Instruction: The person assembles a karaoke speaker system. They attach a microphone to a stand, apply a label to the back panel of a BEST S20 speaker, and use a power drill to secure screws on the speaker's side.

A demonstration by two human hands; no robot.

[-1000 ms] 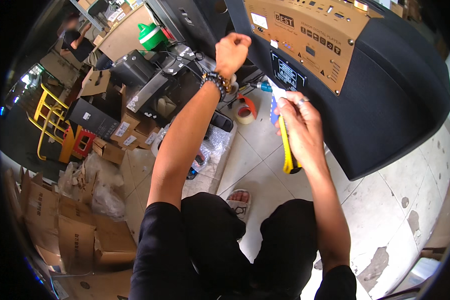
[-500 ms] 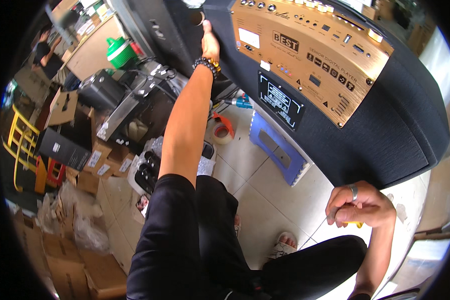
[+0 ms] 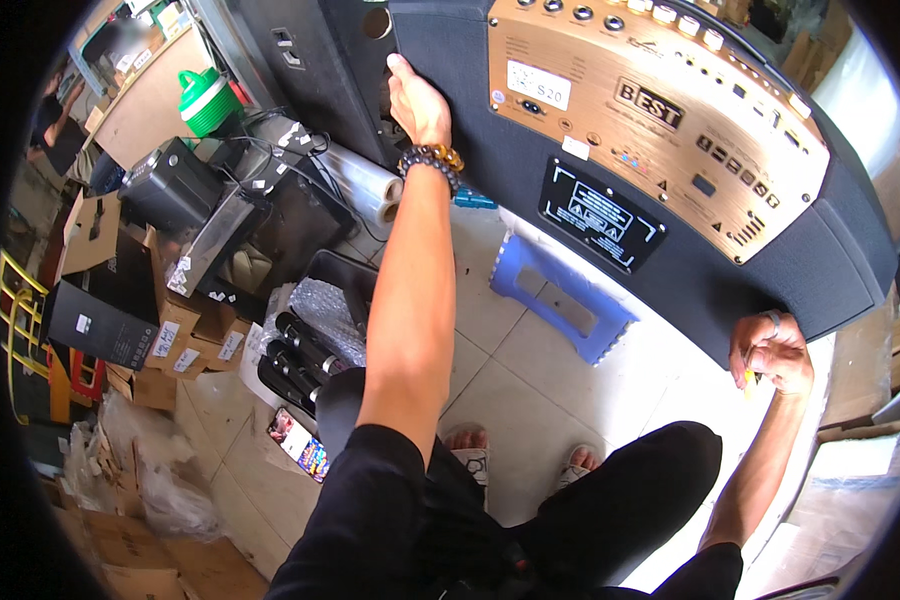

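Observation:
A large black speaker [image 3: 470, 110] stands tilted in front of me, with a gold control panel [image 3: 770, 215] and a black label plate [image 3: 603, 215] on it. My left hand [image 3: 422, 108], with beaded bracelets at the wrist, rests against the speaker's left edge, its fingers stretched out. By the lower right corner of the speaker is my right hand [image 3: 773, 358], wearing a ring. Its fingers are closed around a small yellow thing [image 3: 751, 379], mostly hidden, whose kind I cannot make out. Below the speaker is a purple step stool [image 3: 515, 283].
Another black cabinet [image 3: 315, 90] stands behind at the left. Nearby are rolls of clear film [image 3: 370, 185], a teal tool [image 3: 475, 200] and a tray with black microphones [image 3: 300, 350]. Cardboard boxes [image 3: 120, 540] lie lower left; a person [image 3: 60, 120] is far left.
My right hand has moved up and right to the speaker's lower corner. My view has shifted, so the roll of tape is out of sight and a phone-like colourful thing shows on the floor.

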